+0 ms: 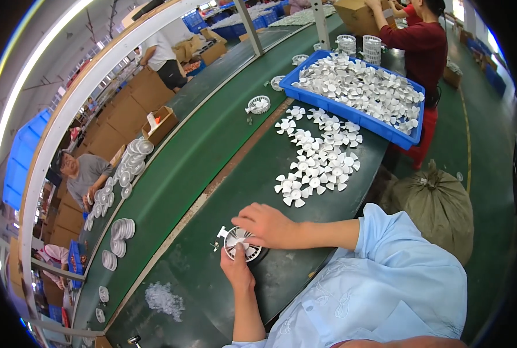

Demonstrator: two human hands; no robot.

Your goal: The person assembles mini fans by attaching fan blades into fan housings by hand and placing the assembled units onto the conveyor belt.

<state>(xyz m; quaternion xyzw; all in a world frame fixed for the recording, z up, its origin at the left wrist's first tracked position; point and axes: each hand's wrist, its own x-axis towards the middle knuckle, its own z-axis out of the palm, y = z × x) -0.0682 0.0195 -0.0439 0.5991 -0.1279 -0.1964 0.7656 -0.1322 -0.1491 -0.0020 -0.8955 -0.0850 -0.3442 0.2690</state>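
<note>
Near the middle of the bench, a round white fan housing (227, 248) with a slotted rim sits between my hands. White fan blades (238, 238) show inside it. My left hand (237, 271) grips the housing from the near side, thumb over its rim. From the right, my right hand (270, 225) reaches across the top, its fingers bent down onto the fan blade and partly covering it. Small metal parts (215, 246) lie just left of the housing. Beyond my right hand, many loose white fan blades (322, 152) are spread on the dark green bench (212, 304).
A blue tray (351, 115) heaped with fan blades stands at the far right. Clear small pieces (164, 300) are piled at the near left. Along the green conveyor belt (183, 180) sit a fan housing (258, 105) and stacked white discs (119, 236). Several people work nearby; a sack (435, 209) stands right.
</note>
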